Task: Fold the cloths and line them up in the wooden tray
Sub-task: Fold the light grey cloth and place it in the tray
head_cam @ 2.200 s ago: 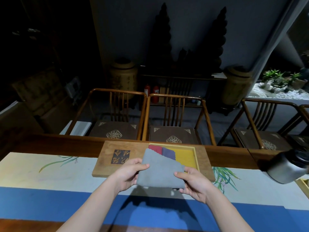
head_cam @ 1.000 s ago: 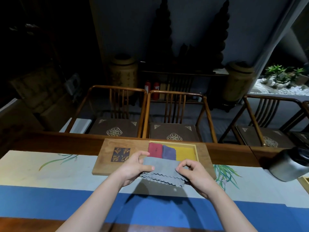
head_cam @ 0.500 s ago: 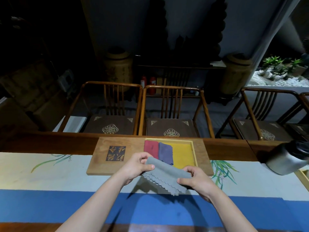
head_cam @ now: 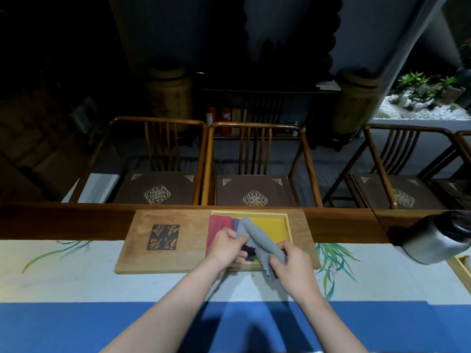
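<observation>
Two hands hold a folded gray cloth over the wooden tray.

The red cloth (head_cam: 218, 226) lies at the wooden tray's (head_cam: 168, 261) left edge. The left hand (head_cam: 226, 247) and right hand (head_cam: 293, 267) pinch the gray cloth (head_cam: 260, 239) tight at each end.

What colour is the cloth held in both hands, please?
Grey cloth, with a scalloped edge; head view.

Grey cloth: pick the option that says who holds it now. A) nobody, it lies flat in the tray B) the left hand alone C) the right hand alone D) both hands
D: the left hand and the right hand each pinch an end of the folded grey cloth above the wooden tray.
</observation>
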